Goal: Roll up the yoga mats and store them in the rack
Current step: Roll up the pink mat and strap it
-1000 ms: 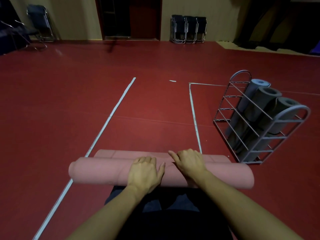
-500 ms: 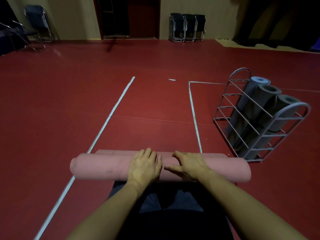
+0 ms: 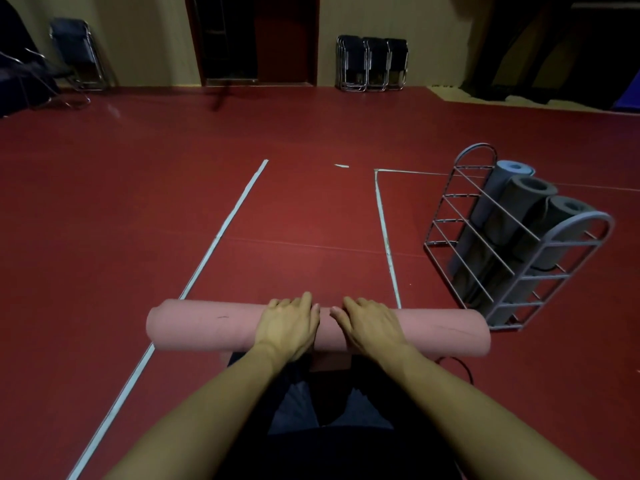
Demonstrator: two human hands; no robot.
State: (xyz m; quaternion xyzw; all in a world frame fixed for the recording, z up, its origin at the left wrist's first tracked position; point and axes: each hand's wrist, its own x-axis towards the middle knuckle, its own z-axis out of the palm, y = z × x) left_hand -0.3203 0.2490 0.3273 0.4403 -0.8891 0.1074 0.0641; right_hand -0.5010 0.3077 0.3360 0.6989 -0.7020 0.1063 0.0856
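A pink yoga mat (image 3: pixel 204 323) lies rolled into a thick tube across the red floor just in front of my knees. My left hand (image 3: pixel 289 327) and my right hand (image 3: pixel 370 327) press flat on top of its middle, side by side, fingers straight and reaching over the far side. No flat strip of mat shows beyond the roll. A grey wire rack (image 3: pixel 568 237) stands on the floor to the right, close to the roll's right end, with three grey rolled mats (image 3: pixel 519 206) leaning inside it.
White tape lines (image 3: pixel 221 230) run along the red floor ahead. Folded chairs (image 3: pixel 372 64) lean on the far wall, and another chair (image 3: pixel 78 53) stands at the far left. A thin black cable (image 3: pixel 462 367) lies by my right knee.
The last flat strip of pink mat ahead of the roll has been rolled in. Both hands slid forward over the top of the roll, which has moved slightly away from me.
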